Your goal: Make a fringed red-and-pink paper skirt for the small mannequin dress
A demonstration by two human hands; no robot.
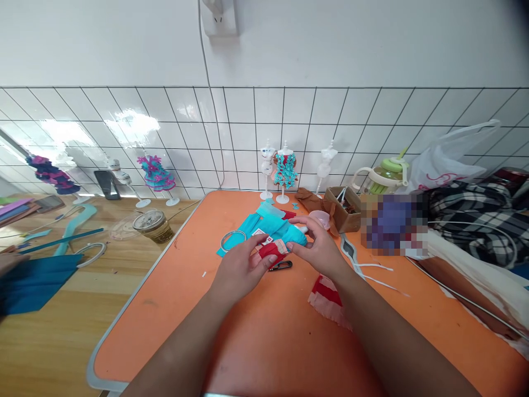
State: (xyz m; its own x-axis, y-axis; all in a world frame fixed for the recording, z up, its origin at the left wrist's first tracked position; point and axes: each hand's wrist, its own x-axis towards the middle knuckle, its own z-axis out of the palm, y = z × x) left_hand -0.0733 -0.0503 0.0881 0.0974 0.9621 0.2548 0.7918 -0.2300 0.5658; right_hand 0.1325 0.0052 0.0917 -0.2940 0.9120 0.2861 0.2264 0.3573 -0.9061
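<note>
My left hand [243, 267] pinches a small red and pale pink strip [273, 252] of crepe-like material between thumb and fingers. Curled beside its right end, my right hand [320, 245] has its thumb tip close to the strip. A rounded turquoise part and a small white tip show between the right fingers; what they grip cannot be made out. Beneath both hands lie turquoise crepe-like pieces [248, 225], with a silver ring [232, 241] on them. Small black-handled snips [281, 266] rest just below the strip. Another red and pink frilled piece [328, 300] lies partly behind my right forearm.
Miniature dress forms [285, 171] stand at the tiled wall, one covered in turquoise and red bits. Toward the right are a pink bowl [320, 219], a cardboard box [343, 212] and a green-lidded jug [386, 173]. At far left, another person's hand [10, 262] is beside blue material.
</note>
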